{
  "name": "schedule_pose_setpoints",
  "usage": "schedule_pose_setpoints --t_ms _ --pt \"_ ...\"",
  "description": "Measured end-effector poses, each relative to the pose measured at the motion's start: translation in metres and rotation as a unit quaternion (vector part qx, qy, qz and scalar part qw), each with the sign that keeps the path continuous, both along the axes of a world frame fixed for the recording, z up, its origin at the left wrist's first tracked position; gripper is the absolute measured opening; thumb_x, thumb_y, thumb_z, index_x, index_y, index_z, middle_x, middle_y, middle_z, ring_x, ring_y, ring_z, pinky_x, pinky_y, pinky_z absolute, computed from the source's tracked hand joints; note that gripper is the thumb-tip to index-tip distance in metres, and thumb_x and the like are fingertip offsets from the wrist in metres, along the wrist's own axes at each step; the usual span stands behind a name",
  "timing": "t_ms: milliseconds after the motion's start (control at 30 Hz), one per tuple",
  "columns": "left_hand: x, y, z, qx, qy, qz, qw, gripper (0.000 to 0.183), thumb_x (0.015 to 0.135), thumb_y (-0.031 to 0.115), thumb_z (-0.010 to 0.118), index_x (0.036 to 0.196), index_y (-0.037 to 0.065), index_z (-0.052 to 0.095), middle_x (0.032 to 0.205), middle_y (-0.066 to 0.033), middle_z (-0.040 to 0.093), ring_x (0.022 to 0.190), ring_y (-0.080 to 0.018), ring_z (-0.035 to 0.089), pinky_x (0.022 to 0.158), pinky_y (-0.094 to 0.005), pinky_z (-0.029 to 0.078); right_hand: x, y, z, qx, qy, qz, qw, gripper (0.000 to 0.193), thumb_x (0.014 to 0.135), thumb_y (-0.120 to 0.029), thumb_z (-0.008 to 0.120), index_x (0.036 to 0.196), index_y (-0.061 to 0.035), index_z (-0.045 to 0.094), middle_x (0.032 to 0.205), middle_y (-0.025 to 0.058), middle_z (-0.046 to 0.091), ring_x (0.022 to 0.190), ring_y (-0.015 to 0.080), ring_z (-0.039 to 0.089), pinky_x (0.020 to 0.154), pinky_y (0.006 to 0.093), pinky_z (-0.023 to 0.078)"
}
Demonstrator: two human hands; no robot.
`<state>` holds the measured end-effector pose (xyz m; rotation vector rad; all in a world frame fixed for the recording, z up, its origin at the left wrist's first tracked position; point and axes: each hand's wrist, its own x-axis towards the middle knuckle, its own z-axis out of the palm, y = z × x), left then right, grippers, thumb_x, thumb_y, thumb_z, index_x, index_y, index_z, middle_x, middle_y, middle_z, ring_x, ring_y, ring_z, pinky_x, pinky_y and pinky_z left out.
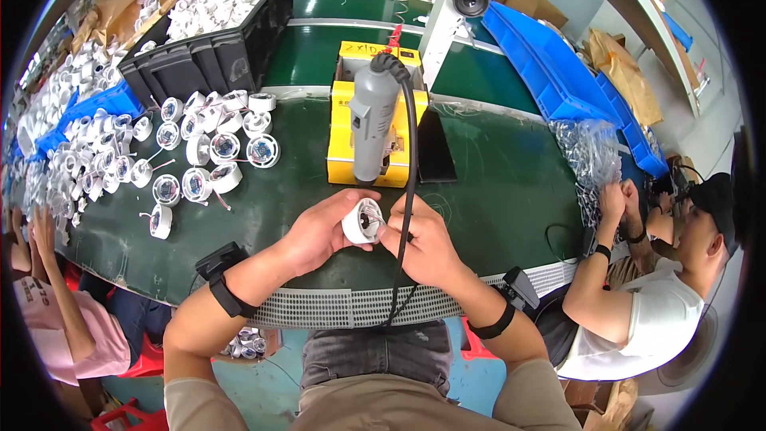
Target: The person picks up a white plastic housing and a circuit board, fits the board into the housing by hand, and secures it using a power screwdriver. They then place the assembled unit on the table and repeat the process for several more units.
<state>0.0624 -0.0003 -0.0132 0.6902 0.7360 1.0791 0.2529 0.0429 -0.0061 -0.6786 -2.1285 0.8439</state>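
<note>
My left hand is closed around the side of a small round white housing, its open face turned to the right. Inside the rim, thin pale wires and a dark part show. My right hand has its fingers pinched together at that opening; what they grip is too small to make out. Just beyond both hands a grey electric screwdriver hangs upright, and its black cable loops down in front of my right hand. Behind the screwdriver stands a yellow box.
Several white housings with circuit boards lie at left on the green table. A black crate full of white parts stands behind them. Blue trays lean at right. Co-workers sit either side, one in a white shirt.
</note>
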Motion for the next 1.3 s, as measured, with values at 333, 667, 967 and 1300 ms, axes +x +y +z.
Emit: schedule_pose_setpoints --t_ms 333,667,967,1300 --pt "0.000 -0.003 0.004 0.017 -0.049 0.018 0.999 0.039 0.102 0.023 0.040 0.135 0.001 0.044 0.124 -0.0112 0.057 0.111 -0.0225 0.059 0.096 -0.0408 0.050 0.012 0.002 0.020 0.137 0.007 -0.095 0.986 0.026 0.071 0.000 0.076 0.094 -0.0044 0.065 0.096 0.0112 0.055 0.084 0.0249 0.060 0.071 0.0323 0.050" --pt "0.005 -0.009 0.004 0.108 -0.067 0.046 0.991 0.040 0.099 0.014 0.047 0.138 0.003 0.041 0.129 -0.0111 0.053 0.116 -0.0228 0.055 0.100 -0.0406 0.045 0.016 0.005 0.019 -0.323 0.119 0.049 0.938 0.019 0.092 -0.009 0.062 0.105 0.0025 0.067 0.083 0.0082 0.068 0.070 0.0130 0.065 0.062 0.0237 0.053" --pt "0.013 -0.012 0.000 0.148 -0.109 0.010 0.983 0.042 0.098 0.012 0.045 0.139 0.003 0.038 0.137 -0.0127 0.043 0.126 -0.0226 0.045 0.106 -0.0408 0.036 -0.001 -0.009 0.004 -0.297 0.165 -0.010 0.940 0.014 0.082 0.005 0.069 0.094 0.0037 0.063 0.090 0.0086 0.064 0.080 0.0144 0.065 0.067 0.0249 0.053" --pt "0.025 -0.015 -0.011 0.236 -0.069 0.021 0.969 0.062 0.103 0.039 0.034 0.150 0.011 0.006 0.150 -0.0063 0.024 0.138 -0.0192 0.027 0.114 -0.0350 0.019 -0.012 -0.011 0.004 -0.296 0.249 0.020 0.922 0.035 0.081 0.004 0.070 0.109 -0.0005 0.050 0.100 0.0067 0.061 0.094 0.0148 0.060 0.083 0.0277 0.050"
